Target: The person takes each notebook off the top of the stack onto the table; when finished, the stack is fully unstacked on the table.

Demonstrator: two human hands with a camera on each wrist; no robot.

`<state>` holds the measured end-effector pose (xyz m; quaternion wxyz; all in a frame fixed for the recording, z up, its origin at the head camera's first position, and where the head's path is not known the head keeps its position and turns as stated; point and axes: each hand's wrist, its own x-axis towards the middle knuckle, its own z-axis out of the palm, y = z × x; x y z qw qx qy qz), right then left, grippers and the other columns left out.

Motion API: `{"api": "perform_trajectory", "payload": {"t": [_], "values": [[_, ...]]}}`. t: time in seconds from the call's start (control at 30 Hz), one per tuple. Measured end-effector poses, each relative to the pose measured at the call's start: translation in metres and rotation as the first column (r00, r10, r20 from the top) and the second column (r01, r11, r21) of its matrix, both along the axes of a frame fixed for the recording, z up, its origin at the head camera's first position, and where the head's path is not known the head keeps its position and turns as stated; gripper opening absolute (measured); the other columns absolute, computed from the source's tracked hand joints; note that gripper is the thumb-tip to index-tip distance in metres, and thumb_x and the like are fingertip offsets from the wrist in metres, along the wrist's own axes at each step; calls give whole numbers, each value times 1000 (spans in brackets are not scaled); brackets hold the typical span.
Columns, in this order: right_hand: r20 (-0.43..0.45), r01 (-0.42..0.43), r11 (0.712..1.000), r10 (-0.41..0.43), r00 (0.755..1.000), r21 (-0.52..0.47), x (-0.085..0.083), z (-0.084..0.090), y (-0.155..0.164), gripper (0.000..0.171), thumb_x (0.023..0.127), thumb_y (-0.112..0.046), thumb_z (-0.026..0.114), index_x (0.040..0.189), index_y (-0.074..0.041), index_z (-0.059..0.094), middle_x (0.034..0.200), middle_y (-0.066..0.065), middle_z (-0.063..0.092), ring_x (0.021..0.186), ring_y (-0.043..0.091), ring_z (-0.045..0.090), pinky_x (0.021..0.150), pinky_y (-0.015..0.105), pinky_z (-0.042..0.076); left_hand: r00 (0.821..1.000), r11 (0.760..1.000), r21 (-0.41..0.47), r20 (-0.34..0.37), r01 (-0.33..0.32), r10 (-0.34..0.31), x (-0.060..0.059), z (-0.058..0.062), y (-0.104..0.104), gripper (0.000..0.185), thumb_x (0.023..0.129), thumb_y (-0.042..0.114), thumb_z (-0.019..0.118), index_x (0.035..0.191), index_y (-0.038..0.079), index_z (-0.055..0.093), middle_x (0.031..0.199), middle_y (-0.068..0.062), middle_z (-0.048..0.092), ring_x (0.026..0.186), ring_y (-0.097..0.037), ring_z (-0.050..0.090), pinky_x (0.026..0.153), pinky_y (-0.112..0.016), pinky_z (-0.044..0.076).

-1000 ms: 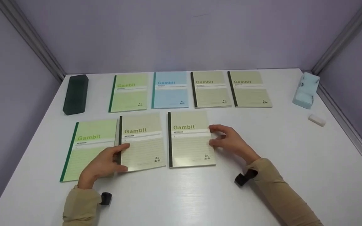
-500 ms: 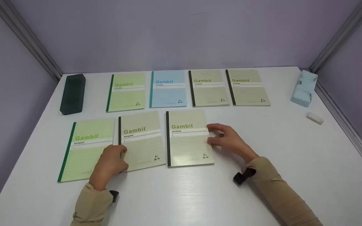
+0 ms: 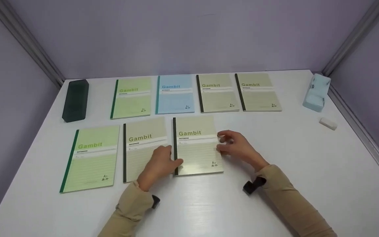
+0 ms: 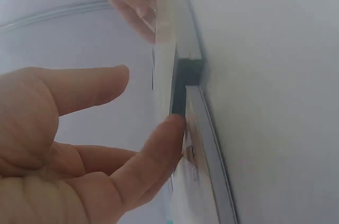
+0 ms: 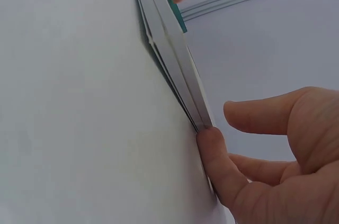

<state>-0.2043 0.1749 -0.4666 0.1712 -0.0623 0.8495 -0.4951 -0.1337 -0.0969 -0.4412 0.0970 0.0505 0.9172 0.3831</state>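
A khaki Gambit notebook (image 3: 196,154) with a black spine lies at the right of the front row. My left hand (image 3: 159,164) reaches over the middle khaki notebook (image 3: 140,158). In the left wrist view, a fingertip (image 4: 175,123) touches the right notebook's dark spine (image 4: 183,83), and the thumb stands apart from the cover. At the opposite edge is my right hand (image 3: 239,146). One of its fingers (image 5: 213,150) touches the page edges (image 5: 185,70) in the right wrist view, its thumb raised off the cover. A green notebook (image 3: 92,164) lies at the front left.
Behind stands a row of notebooks: green (image 3: 132,102), blue (image 3: 175,100) and two khaki ones (image 3: 219,98). A dark green box (image 3: 75,100) is at the back left. A light blue box (image 3: 317,92) and a small white block (image 3: 328,123) are at the right.
My left hand has left the middle notebook's left edge and moved right to the spine of the right notebook. The right hand has stayed at the right notebook's edge.
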Motion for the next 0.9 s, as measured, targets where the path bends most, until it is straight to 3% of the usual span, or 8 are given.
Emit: {"api": "perform_trajectory", "payload": {"t": [0.2, 0.4, 0.47, 0.57, 0.73, 0.9], "values": [[-38, -2, 998, 5, 999, 70, 1, -1, -4, 43, 82, -10, 71, 123, 1, 61, 96, 7, 64, 88, 19, 57, 72, 28, 47, 999, 1000, 24, -40, 10, -9, -2, -6, 9, 15, 85, 14, 68, 76, 4, 61, 71, -4, 54, 68, -18, 48, 58, -30, 41], [-14, 7, 998, -6, 1000, 57, 2, 1, -5, 46, 83, -9, 69, 125, 3, 58, 100, 10, 61, 89, 20, 57, 67, 26, 48, 986, 996, 84, -169, -4, 18, -2, -7, 15, 26, 85, 10, 67, 64, 4, 53, 57, 1, 40, 57, -14, 40, 52, -26, 33], [14, 15, 999, -16, 1000, 47, 3, 3, -5, 46, 84, -8, 68, 126, 5, 56, 102, 11, 60, 85, 20, 57, 65, 26, 49, 981, 995, 102, -192, -1, 20, -2, -7, 16, 22, 85, 9, 67, 67, 2, 56, 57, 1, 43, 54, -12, 40, 51, -25, 34], [44, 31, 999, -33, 998, 44, 4, 4, -6, 44, 86, -8, 66, 126, 7, 54, 102, 12, 58, 81, 18, 56, 63, 26, 49, 984, 994, 110, -180, 17, 3, -1, -6, 16, 9, 86, 8, 66, 84, -1, 67, 65, -1, 53, 56, -10, 44, 54, -25, 38], [50, 75, 996, -77, 996, 40, 4, 5, -6, 39, 87, -8, 66, 121, 7, 55, 100, 11, 55, 83, 17, 51, 65, 25, 45, 990, 993, 97, -130, 64, -51, 1, -4, 15, 21, 89, 11, 65, 105, -1, 71, 79, -6, 63, 67, -12, 52, 65, -31, 46], [74, 87, 996, -86, 994, -15, 2, 6, -3, 42, 88, -12, 66, 122, 5, 48, 106, 14, 54, 87, 19, 52, 69, 26, 46, 993, 992, 115, -108, 53, -40, 1, -6, 14, 31, 89, 14, 66, 115, -2, 67, 92, -8, 66, 78, -14, 57, 73, -35, 50]]}}
